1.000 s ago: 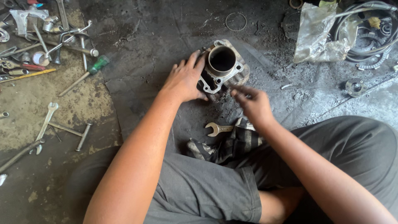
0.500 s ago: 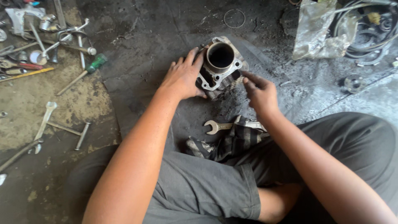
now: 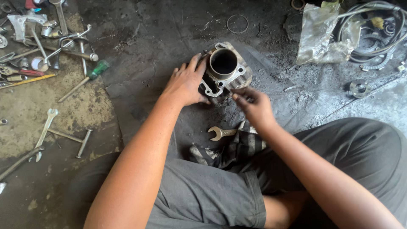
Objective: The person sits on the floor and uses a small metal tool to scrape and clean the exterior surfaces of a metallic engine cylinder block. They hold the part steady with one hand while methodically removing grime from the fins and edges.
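Observation:
A grey metal engine cylinder [image 3: 224, 68] with a round open bore stands on the dirty floor in front of me. My left hand [image 3: 185, 82] grips its left side, fingers spread over the flange. Against the cylinder's lower right edge is my right hand [image 3: 253, 106], its fingertips pinched together; whether they hold something small I cannot tell. An open-end wrench [image 3: 220, 133] lies just below the hands, partly on a striped dark rag [image 3: 231, 150] by my knee.
Spanners, a green-handled screwdriver [image 3: 85, 80] and other tools lie scattered at the left. A thin ring [image 3: 237, 23] lies beyond the cylinder. A plastic bag [image 3: 320, 38], coiled cables [image 3: 373, 34] and a small round part [image 3: 359, 88] are at the right.
My right hand has shifted slightly along the cylinder's lower right edge. The left hand keeps its grip and the cylinder stays where it was.

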